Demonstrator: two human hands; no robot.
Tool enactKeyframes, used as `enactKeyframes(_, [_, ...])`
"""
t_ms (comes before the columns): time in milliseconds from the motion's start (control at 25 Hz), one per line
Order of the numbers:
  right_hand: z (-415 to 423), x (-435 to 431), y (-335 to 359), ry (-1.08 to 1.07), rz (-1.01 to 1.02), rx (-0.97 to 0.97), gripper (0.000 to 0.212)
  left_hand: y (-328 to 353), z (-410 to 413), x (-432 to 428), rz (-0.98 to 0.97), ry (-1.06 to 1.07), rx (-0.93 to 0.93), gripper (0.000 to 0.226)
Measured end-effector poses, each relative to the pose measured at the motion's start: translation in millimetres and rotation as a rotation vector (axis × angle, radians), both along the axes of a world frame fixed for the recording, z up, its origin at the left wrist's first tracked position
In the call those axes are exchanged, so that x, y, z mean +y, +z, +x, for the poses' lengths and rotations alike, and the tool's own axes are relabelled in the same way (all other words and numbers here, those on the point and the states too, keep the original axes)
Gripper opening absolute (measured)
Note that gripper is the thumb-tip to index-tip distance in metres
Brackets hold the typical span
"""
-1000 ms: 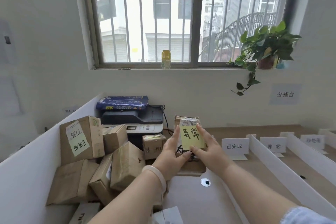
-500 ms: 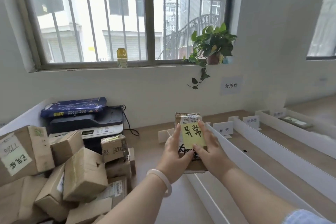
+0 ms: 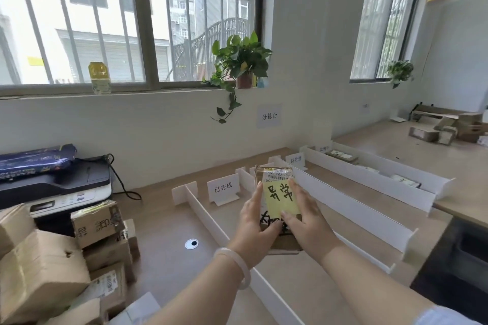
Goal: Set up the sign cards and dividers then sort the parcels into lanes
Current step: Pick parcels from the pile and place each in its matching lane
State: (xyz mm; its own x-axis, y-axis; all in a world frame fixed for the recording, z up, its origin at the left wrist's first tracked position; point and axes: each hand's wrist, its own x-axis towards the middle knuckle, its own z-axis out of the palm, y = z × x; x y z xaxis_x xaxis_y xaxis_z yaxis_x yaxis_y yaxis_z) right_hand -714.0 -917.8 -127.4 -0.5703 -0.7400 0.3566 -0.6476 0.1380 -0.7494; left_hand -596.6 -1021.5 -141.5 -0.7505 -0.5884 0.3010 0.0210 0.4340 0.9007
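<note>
A heap of cardboard boxes (image 3: pixel 47 272) crowds the table's left end, just beside the printer (image 3: pixel 52 187). Right of it, bare tabletop (image 3: pixel 163 258) runs to the first white divider (image 3: pixel 208 219), and the sign card (image 3: pixel 223 187) marked 已完成 stands in the lane beyond. My left hand (image 3: pixel 257 227) grips the parcel (image 3: pixel 274 174) by its left edge and my right hand (image 3: pixel 306 221) by its right, upright above the dividers. Its yellow note (image 3: pixel 281 198) reads 异常. Further right, the far sign card (image 3: pixel 295 159) seems to read 待处理. The wall sign (image 3: pixel 269 116) says 分拣台.
</note>
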Motion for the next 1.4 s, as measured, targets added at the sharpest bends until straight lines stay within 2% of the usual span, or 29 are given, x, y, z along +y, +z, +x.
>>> enactKeyframes(240, [-68.2,67.4,10.5,-0.058,-0.005,-0.031,0.069,8.8,-80.4,57.3,0.015,-0.058,-0.019,0.085])
enactKeyframes(480, [-184.0,151.1,18.5,-0.095,0.028,-0.048,0.068,9.9,-202.6,135.8,0.026,-0.087,-0.030,0.085])
enactKeyframes(680, [-261.5,188.2,15.5,-0.077,0.073,-0.048,0.068,2.5,-277.4,174.9,0.066,-0.070,-0.042,0.084])
enactKeyframes(880, [-316.1,178.8,8.2,-0.052,0.062,-0.037,0.069,-5.0,-330.0,167.7,0.078,-0.031,-0.043,0.084])
enactKeyframes(1200, [-402.0,114.4,-10.9,-0.028,0.065,-0.095,0.068,-25.0,-409.1,107.7,0.106,0.005,-0.048,0.086])
enactKeyframes(1400, [-453.8,73.4,-13.8,0.017,0.102,-0.111,0.067,-25.7,-452.8,73.9,0.054,0.054,-0.089,0.092])
